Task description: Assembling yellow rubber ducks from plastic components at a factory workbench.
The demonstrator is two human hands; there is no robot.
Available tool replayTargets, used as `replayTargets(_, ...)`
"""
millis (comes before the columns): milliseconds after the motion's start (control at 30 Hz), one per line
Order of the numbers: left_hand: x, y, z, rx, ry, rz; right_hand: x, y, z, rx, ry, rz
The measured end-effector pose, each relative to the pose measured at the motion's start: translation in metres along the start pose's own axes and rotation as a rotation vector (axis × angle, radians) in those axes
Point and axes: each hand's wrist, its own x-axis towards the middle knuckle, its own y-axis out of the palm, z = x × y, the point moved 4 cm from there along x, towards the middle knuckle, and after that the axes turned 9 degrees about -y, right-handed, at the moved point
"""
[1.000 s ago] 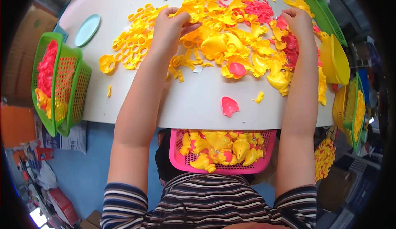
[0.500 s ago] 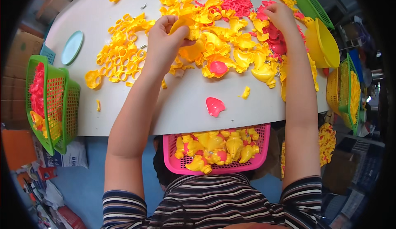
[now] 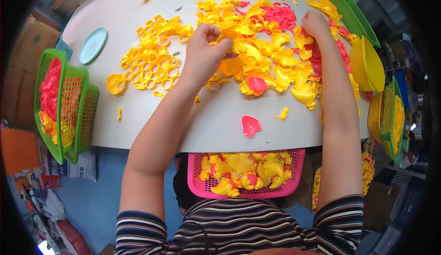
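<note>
My left hand (image 3: 206, 50) is raised over the table, thumb and fingers pinched on a yellow plastic piece (image 3: 224, 37), part of which blends with the heap behind it. Under and beyond it spreads a heap of yellow moulded shell parts (image 3: 280, 57). At the far right of that heap my right hand (image 3: 315, 23) is closed, its fingertips turned down and hidden, among red-pink parts (image 3: 316, 57). Whatever it grips does not show. A pink-red shell piece (image 3: 251, 126) lies alone near the table's front edge. Left of the heap lie many yellow rings (image 3: 149, 71).
A pink basket (image 3: 195, 181) of yellow-and-red assembled figures sits below the table edge, against me. Green baskets (image 3: 76, 112) of parts stand at the left, beside a pale blue disc (image 3: 93, 46). A yellow bowl (image 3: 367, 64) and further baskets (image 3: 388, 117) line the right.
The whole view has shifted, so the table's contents sit farther right in the picture. My right hand's fingers have curled in more. The left keeps its yellow piece.
</note>
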Motion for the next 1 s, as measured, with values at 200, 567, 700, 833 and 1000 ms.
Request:
replayTargets(200,-0.013,0.002,-0.005,-0.098,-0.023,-0.023,-0.111,-0.106,0.135,1.343,-0.176,0.155)
replayTargets(567,-0.021,0.004,-0.014,0.066,0.097,-0.030,-0.155,-0.089,0.175,1.441,-0.177,-0.118)
replayTargets(700,-0.022,0.006,-0.012,0.070,0.118,-0.051,-0.157,-0.091,0.178,1.277,-0.322,-0.284)
replayTargets(833,-0.024,0.006,-0.013,0.088,0.108,-0.071,-0.160,-0.096,0.180,1.016,-0.553,-0.468)
replayTargets(1000,-0.027,0.007,-0.016,0.140,0.124,-0.100,-0.163,-0.096,0.185,0.918,-0.594,-0.462)
